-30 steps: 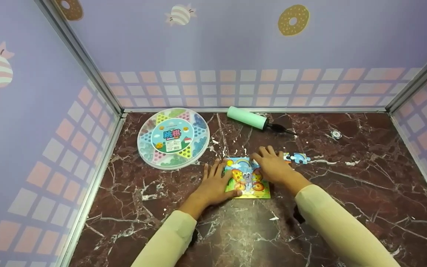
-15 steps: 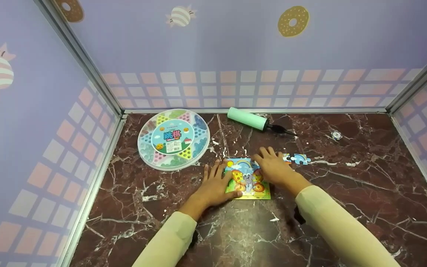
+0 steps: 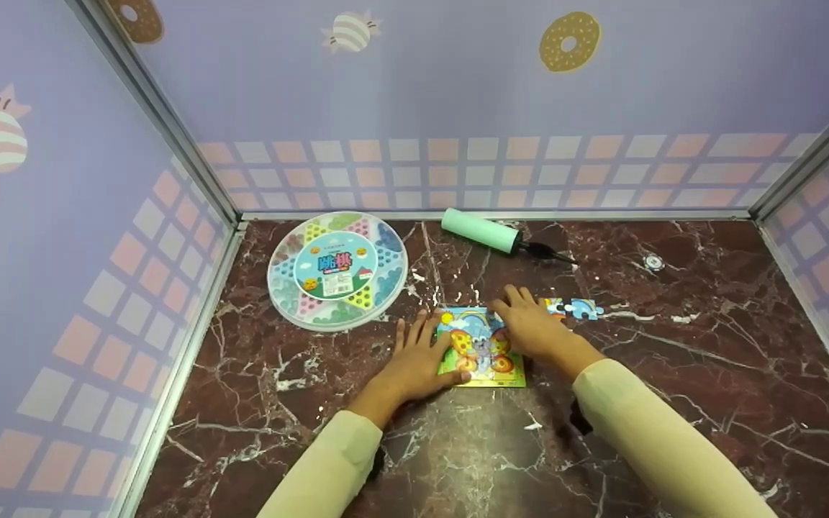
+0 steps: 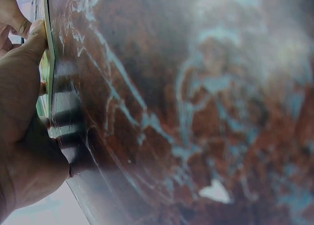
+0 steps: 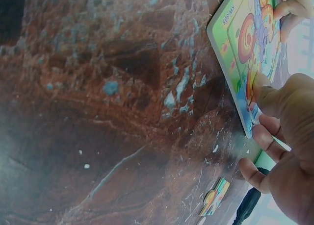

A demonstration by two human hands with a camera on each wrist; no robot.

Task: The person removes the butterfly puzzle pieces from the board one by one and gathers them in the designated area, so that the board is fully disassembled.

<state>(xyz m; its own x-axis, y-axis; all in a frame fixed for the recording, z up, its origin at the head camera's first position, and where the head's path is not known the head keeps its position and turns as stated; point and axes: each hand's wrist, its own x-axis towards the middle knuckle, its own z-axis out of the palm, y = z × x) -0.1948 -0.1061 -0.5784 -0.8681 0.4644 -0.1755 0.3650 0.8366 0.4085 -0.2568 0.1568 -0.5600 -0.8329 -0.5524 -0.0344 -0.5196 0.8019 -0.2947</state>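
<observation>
A square jigsaw puzzle board [image 3: 479, 360] with a colourful cartoon picture lies flat on the table in the head view. My left hand [image 3: 414, 363] rests along its left side, fingers spread, with the thumb on the lower part. In the left wrist view that thumb presses the board's edge [image 4: 49, 53]. At the top right corner my right hand [image 3: 533, 324] grips the puzzle; the right wrist view shows its thumb [image 5: 267, 95] on the picture and bent fingers at the corner. What lies under these fingertips is hidden. Loose puzzle pieces [image 3: 583, 309] lie just right of this hand.
A round Chinese checkers box [image 3: 337, 270] stands to the upper left. Behind the puzzle lies a mint green hand pump [image 3: 481, 230] with a black nozzle, near the back wall [image 3: 450, 93]. A small round chip [image 3: 652, 262] sits at the right. Patterned panels enclose the table.
A right fingertip has drawn in from the loose pieces, so more of the left one shows. The board and left hand stay in place.
</observation>
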